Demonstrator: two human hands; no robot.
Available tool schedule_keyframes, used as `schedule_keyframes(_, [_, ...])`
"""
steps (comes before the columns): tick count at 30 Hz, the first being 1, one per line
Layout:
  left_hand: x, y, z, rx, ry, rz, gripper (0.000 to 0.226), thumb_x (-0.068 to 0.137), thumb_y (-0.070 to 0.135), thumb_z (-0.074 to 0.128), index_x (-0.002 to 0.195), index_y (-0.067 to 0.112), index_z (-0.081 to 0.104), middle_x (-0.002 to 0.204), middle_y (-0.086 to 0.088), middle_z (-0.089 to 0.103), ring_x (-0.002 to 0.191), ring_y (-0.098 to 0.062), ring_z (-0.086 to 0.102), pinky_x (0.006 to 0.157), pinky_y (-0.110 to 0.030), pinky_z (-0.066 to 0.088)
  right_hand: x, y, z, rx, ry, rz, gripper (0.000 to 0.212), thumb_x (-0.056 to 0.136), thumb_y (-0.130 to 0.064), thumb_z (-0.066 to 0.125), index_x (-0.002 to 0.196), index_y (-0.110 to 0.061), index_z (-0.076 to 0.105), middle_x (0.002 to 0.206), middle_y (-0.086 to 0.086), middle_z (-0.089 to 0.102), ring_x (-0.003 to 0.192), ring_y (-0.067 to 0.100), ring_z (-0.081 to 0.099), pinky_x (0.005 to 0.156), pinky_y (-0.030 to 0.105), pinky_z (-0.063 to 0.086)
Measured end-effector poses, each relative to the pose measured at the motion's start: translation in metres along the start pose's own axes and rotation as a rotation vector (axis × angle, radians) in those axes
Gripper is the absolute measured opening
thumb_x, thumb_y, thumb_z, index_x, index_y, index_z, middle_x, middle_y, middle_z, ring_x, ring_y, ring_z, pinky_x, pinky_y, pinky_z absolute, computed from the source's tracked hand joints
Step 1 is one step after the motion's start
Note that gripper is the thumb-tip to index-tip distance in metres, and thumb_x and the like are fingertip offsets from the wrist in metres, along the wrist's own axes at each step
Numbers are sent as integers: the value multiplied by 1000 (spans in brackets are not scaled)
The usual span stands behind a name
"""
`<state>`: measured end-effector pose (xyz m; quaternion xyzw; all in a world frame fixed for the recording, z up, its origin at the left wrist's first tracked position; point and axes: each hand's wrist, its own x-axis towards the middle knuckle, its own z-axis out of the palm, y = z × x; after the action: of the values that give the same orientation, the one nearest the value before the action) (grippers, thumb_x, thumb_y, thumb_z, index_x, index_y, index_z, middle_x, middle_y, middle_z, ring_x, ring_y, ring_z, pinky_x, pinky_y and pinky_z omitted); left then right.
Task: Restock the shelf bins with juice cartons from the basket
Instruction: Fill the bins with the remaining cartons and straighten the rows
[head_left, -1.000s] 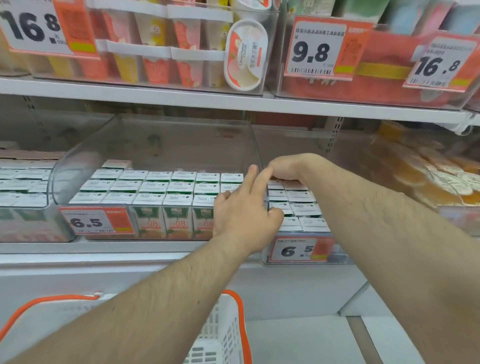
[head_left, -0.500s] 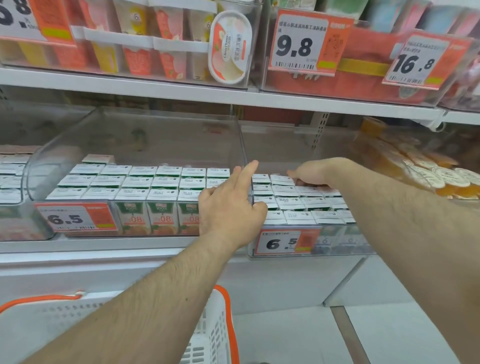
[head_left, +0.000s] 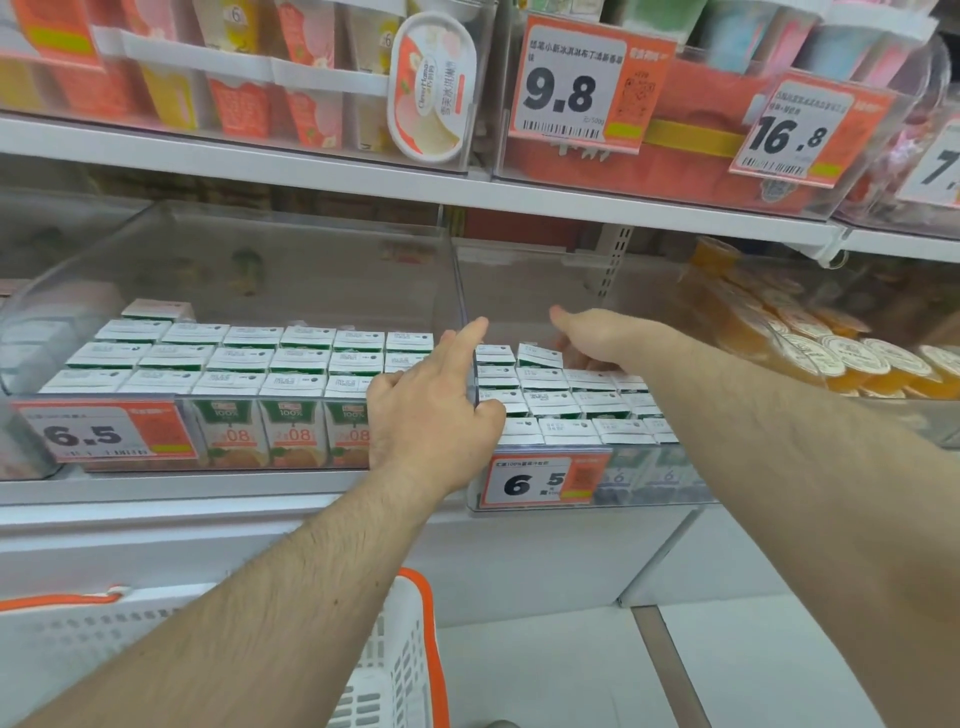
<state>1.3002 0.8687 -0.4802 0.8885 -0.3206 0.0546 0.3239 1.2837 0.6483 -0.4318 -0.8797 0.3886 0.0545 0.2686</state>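
Two clear shelf bins hold rows of white-topped juice cartons: the left bin (head_left: 244, 244) with cartons (head_left: 291, 364) and the right bin (head_left: 524, 280) with cartons (head_left: 561, 405). My left hand (head_left: 431, 410) straddles the wall between the bins, thumb on the right side, index finger stretched along the wall's top. My right hand (head_left: 592, 335) reaches to the back row of the right bin, thumb pointing left, fingers dipping behind the cartons and partly hidden. The white basket (head_left: 410, 654) with an orange rim sits low under my left forearm; its contents are hidden.
A bin of orange jelly cups (head_left: 831, 358) stands right of my right arm. Price tags marked 6.5 (head_left: 540, 480) hang on the bin fronts. The upper shelf (head_left: 519, 195) carries ice cream tubs and boxes close above the bins.
My right hand has slid to the right along the back row of the right bin. My left hand has stayed on the wall between the bins.
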Motion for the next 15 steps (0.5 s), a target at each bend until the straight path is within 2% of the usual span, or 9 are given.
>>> schedule_keyframes(2, [0, -1, 0, 3, 2, 0, 74, 82, 32, 44, 146, 48, 12, 137, 5, 55, 112, -16, 51, 108, -44, 25, 0, -16, 13, 4, -59, -11, 70, 99, -65, 19, 135, -15, 51, 121, 4, 61, 111, 24, 55, 105, 44, 38])
schedule_keyframes(4, [0, -1, 1, 1, -2, 0, 74, 81, 32, 44, 146, 48, 12, 138, 5, 54, 114, -16, 51, 109, -44, 25, -2, -31, 22, 10, -118, -24, 71, 100, -65, 19, 150, -18, 36, 151, 6, 43, 136, 28, 41, 116, 47, 27])
schedule_keyframes(6, [0, -1, 2, 7, 7, 0, 74, 81, 32, 44, 146, 48, 12, 138, 5, 54, 116, -16, 50, 109, -44, 25, -1, -41, 25, -22, -155, -38, 72, 100, -64, 18, 153, -17, 30, 158, 6, 33, 142, 27, 34, 118, 48, 24])
schedule_keyframes(9, [1, 0, 3, 7, 21, 0, 74, 81, 32, 44, 146, 48, 12, 137, 5, 55, 114, -15, 52, 108, -44, 26, -1, -44, 22, -36, -194, -1, 73, 98, -68, 18, 146, -19, 42, 146, 7, 49, 130, 27, 48, 112, 49, 33])
schedule_keyframes(11, [2, -1, 3, 6, 24, -3, 74, 81, 33, 44, 146, 48, 12, 136, 5, 56, 113, -16, 52, 108, -44, 26, 0, -38, 15, -9, -199, 39, 76, 95, -73, 16, 127, -20, 60, 119, 5, 66, 106, 22, 61, 97, 43, 44])
schedule_keyframes(12, [2, -1, 3, 4, 22, -6, 74, 82, 33, 44, 146, 48, 12, 135, 4, 57, 112, -16, 52, 108, -45, 26, 1, -33, 10, -2, -162, 51, 78, 94, -73, 14, 118, -18, 65, 110, 4, 68, 97, 21, 61, 89, 40, 46])
schedule_keyframes(14, [1, -1, 3, 0, 22, -10, 73, 82, 32, 44, 147, 48, 12, 132, 3, 58, 110, -16, 52, 108, -45, 27, 0, -18, -2, -51, -65, 58, 80, 96, -70, 10, 107, -14, 67, 114, 6, 68, 94, 23, 59, 81, 37, 43])
schedule_keyframes(15, [1, 0, 3, -1, 23, -11, 73, 82, 32, 44, 147, 48, 13, 132, 3, 58, 109, -16, 53, 108, -45, 27, -2, -9, -6, -97, -45, 71, 81, 98, -67, 9, 109, -13, 67, 125, 8, 64, 100, 25, 58, 84, 39, 42])
